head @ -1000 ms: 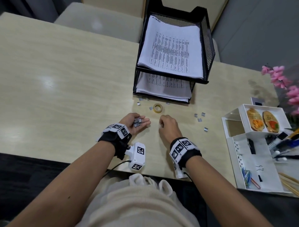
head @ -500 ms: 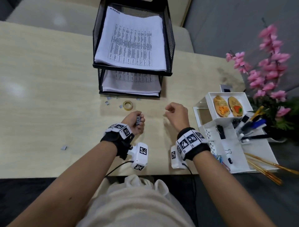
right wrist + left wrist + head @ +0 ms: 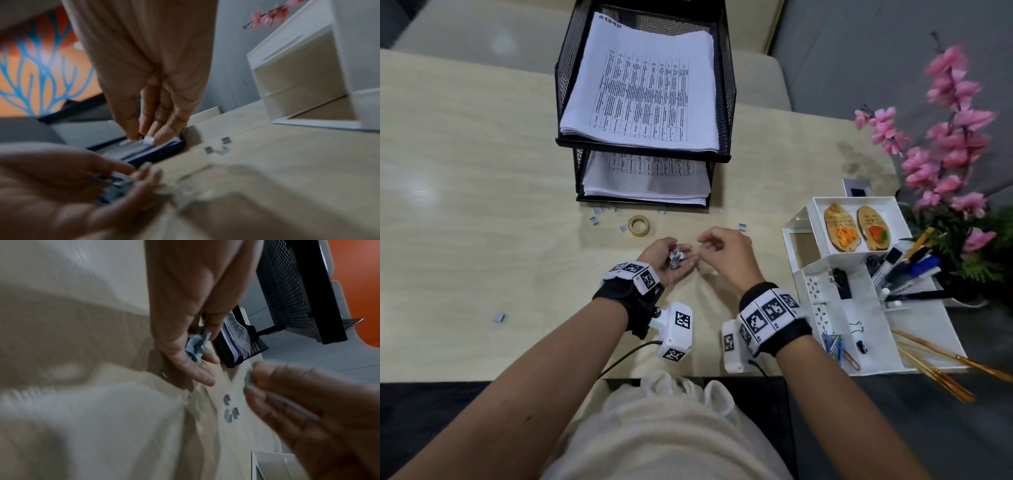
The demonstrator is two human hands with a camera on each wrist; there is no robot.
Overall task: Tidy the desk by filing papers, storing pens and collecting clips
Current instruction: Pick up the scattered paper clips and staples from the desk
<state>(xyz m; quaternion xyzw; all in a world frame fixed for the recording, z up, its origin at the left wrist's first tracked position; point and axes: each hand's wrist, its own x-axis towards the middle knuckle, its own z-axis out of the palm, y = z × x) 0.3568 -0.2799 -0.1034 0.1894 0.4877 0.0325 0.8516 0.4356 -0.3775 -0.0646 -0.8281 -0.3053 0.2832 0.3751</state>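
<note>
The pale wooden desk (image 3: 465,192) is carrying a black mesh paper tray (image 3: 724,102) stacked with printed sheets and a white organizer (image 3: 804,274) at the right. The left hand (image 3: 666,262) is lying palm up above the desk, fingers loosely cupping a heap of small silvery clips (image 3: 676,257) in its palm. The right hand (image 3: 726,250) is hovering just beside it, pinching one small pale clip (image 3: 148,140) at the fingertips. More clips are lying scattered near a tape roll (image 3: 638,225).
</note>
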